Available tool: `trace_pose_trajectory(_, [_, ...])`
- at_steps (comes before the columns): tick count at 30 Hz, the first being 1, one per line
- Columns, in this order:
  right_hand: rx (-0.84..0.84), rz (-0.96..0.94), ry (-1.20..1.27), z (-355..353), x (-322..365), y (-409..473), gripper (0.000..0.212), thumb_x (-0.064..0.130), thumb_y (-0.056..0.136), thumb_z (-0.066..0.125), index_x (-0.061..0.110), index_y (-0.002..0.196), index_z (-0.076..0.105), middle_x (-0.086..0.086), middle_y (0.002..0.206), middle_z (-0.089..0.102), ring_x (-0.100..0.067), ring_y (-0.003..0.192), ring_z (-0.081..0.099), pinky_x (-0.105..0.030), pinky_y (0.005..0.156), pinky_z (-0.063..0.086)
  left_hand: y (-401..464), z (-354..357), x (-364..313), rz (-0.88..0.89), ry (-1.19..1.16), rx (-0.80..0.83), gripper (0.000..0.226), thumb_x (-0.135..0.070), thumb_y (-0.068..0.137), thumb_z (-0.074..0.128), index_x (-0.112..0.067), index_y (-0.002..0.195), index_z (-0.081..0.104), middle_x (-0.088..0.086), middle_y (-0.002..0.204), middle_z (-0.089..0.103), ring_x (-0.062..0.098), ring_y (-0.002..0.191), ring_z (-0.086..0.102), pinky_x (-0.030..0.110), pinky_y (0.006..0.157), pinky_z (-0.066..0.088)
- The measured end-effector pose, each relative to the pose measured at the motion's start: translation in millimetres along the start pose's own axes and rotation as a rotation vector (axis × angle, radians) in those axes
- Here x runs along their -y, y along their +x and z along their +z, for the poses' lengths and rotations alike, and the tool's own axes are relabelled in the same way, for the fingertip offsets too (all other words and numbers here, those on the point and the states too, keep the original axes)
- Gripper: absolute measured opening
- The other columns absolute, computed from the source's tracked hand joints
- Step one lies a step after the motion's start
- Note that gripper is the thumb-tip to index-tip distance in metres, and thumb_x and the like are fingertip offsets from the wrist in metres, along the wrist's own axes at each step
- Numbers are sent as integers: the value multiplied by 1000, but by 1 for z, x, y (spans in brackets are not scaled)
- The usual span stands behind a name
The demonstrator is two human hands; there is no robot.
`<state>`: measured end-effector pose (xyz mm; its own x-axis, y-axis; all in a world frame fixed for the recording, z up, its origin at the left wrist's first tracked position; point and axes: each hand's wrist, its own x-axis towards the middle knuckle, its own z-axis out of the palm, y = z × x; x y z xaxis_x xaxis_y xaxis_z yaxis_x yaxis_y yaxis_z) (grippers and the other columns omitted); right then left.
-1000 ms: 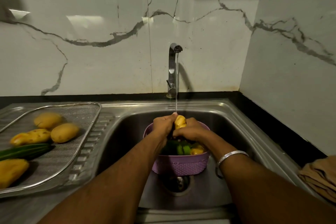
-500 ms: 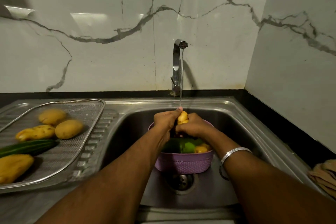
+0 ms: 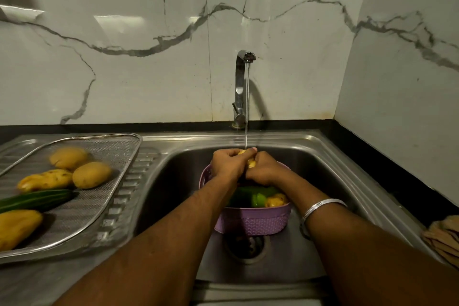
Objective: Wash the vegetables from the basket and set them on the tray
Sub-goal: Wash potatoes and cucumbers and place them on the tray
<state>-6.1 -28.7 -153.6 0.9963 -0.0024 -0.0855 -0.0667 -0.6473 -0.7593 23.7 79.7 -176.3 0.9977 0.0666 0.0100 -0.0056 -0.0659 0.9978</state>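
Both hands' grip [image 3: 244,167] hides potato [image 3: 251,163], probably.

Potato [image 3: 251,163] mostly hidden by hands

My left hand [image 3: 229,163] and right hand [image 3: 264,170] are curled tight together, knuckles touching, both forearms stretched forward.

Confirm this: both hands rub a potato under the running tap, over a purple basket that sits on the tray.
Wrong in one respect: the head view shows the purple basket sitting in the sink, not on the tray. The rest holds: the left hand and right hand rub a potato under the running tap.
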Motion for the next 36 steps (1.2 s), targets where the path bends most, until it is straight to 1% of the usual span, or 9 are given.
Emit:
trace_pose_trajectory(3, [-22,-1,-4,3,-1,5,26,10,70,86,12,89,67,-5,85,73,-21,81,71,-40,78,61,3,-4,2,12,38,-28,31,-46,83,78,-16,76,78,1,68,73,20,73,71,34,67,61])
trace_pose_trajectory(5, [7,0,6,2,-1,2,18,7,69,84,14,77,70,-2,70,72,-19,69,70,-36,72,61,1,-11,-1,-49,-36,36,33,-44,88,74,-12,83,78,5,72,72,20,72,67,30,61,56])
trace_pose_trajectory(10, [-61,89,106,-9,-7,-3,14,1,78,75,13,77,68,-1,64,68,-8,53,63,-17,46,47,-16,-10,-18,-175,-200,367,23,-20,101,60,-11,118,71,12,99,72,20,76,67,29,51,59])
trace_pose_trajectory(15, [-8,18,69,-8,-4,-4,21,1,79,77,17,87,67,-1,79,70,-9,67,66,-15,53,49,-10,-5,-11,-159,-270,191,18,-23,88,77,-10,101,78,11,90,77,23,83,72,35,62,62])
trace_pose_trajectory(19, [3,-18,16,-2,4,-1,27,10,71,83,17,94,71,-5,89,74,-18,79,72,-33,74,60,-5,-10,-12,-178,-308,102,24,-30,86,78,-7,94,77,11,82,76,23,75,73,38,63,63])
trace_pose_trajectory(22, [-36,13,76,-5,2,-2,21,5,73,80,12,91,72,-6,84,74,-16,72,71,-26,64,58,-3,-15,-11,-160,-243,240,24,-26,93,71,-10,111,75,13,98,77,27,88,72,46,77,62])
trace_pose_trajectory(26, [-40,92,149,-12,-6,-7,11,-1,78,74,7,85,71,-9,72,70,-13,55,63,-21,50,51,-5,-17,-8,-65,-181,447,27,-8,92,69,-14,119,71,8,104,77,20,93,74,33,72,62])
trace_pose_trajectory(30, [-32,72,165,-13,-5,-4,14,0,78,73,11,86,71,-8,72,73,-17,64,67,-32,65,58,-8,-11,-7,-11,-221,334,29,-12,83,81,-12,112,75,8,99,78,23,94,75,34,70,63])
trace_pose_trajectory(36, [-34,-14,83,-7,2,-3,44,2,79,77,16,117,59,-2,89,66,-13,77,66,-19,57,51,-2,-4,-4,8,-178,134,27,-32,73,89,-16,92,80,5,86,78,23,87,75,38,71,64])
